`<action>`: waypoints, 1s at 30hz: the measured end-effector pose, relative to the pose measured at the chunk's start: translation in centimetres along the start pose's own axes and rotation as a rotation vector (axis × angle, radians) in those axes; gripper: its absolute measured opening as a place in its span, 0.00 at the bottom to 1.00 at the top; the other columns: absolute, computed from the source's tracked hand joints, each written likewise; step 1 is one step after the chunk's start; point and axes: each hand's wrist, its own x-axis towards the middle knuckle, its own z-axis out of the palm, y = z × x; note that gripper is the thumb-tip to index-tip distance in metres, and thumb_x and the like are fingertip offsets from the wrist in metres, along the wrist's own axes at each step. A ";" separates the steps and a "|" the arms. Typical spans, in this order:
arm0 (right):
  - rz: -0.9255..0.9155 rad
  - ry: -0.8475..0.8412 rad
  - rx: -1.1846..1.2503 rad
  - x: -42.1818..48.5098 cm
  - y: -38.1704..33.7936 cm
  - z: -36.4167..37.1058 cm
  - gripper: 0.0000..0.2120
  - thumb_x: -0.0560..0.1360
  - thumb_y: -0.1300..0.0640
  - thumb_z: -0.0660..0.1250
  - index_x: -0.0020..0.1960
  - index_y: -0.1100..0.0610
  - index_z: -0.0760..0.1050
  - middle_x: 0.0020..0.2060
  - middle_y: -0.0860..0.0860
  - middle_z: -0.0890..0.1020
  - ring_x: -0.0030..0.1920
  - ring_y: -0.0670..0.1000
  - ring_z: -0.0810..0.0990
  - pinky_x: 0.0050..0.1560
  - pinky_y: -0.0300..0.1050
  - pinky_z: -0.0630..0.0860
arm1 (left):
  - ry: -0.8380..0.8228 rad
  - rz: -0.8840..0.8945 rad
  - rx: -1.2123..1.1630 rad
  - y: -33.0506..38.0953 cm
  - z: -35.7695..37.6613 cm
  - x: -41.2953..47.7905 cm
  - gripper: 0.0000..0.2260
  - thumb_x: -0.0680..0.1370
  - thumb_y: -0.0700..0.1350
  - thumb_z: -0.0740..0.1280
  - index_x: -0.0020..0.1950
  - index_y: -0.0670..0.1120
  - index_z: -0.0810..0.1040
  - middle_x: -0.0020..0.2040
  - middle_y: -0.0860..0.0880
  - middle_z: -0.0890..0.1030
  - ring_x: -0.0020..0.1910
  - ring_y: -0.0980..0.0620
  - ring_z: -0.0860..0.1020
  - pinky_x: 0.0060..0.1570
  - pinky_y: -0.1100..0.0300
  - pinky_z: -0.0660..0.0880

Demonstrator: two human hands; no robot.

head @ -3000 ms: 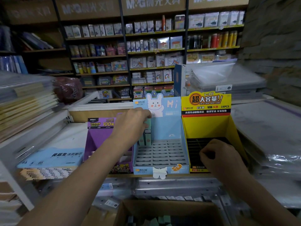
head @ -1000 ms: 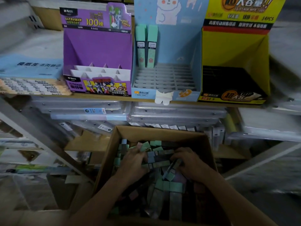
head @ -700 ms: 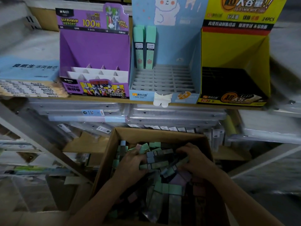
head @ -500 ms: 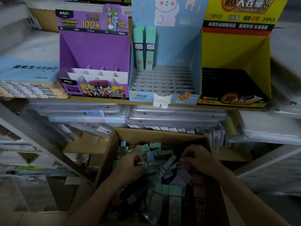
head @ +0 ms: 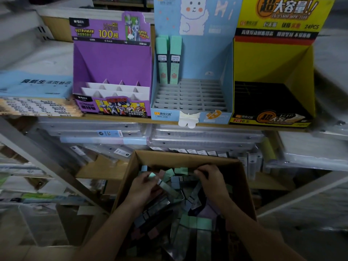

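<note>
Down in the cardboard box (head: pixel 243 187), both hands work among a loose heap of slim cases (head: pixel 199 228) in green, pink, blue and grey. The left hand (head: pixel 142 188) has its fingers curled round one pale green case (head: pixel 167 186), which lies tilted just above the heap with its white label showing. The right hand (head: pixel 211 180) sits a little apart from it, nearer the far wall of the box, fingers bent down onto the cases; whether it grips one I cannot tell. On the wooden shelf (head: pixel 116 118) above stands a blue display box (head: pixel 212 59) with a grid of slots, and two green cases (head: pixel 168 59) stand upright in its back left corner. A purple display box (head: pixel 111 61) stands just left of it and a yellow display box (head: pixel 271 61) just right. Clear plastic folders (head: pixel 203 137) are stacked under the shelf.
</note>
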 end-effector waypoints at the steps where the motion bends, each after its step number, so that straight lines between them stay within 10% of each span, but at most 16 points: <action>1: -0.021 0.001 -0.030 -0.1 0.1 0.4 0.05 0.78 0.54 0.69 0.49 0.56 0.81 0.48 0.50 0.76 0.51 0.50 0.77 0.48 0.35 0.68 | 0.026 0.008 0.007 0.0 0.1 0.0 0.18 0.72 0.52 0.78 0.53 0.41 0.83 0.55 0.40 0.86 0.54 0.44 0.85 0.56 0.46 0.82; 12: -0.147 -0.195 -0.532 0.6 1.3 1.2 0.22 0.80 0.49 0.65 0.73 0.49 0.70 0.68 0.50 0.69 0.70 0.55 0.65 0.70 0.52 0.61 | 0.126 0.070 0.214 -1.1 0.0 0.7 0.09 0.73 0.32 0.75 0.50 0.42 0.83 0.44 0.42 0.87 0.45 0.44 0.85 0.46 0.49 0.82; 30: -0.167 -0.347 -0.363 1.0 0.9 -0.5 0.16 0.70 0.54 0.76 0.54 0.53 0.74 0.54 0.49 0.75 0.57 0.50 0.73 0.56 0.43 0.72 | 0.158 0.178 0.375 -0.5 2.2 0.7 0.06 0.79 0.38 0.72 0.55 0.40 0.81 0.52 0.41 0.85 0.54 0.41 0.83 0.57 0.43 0.80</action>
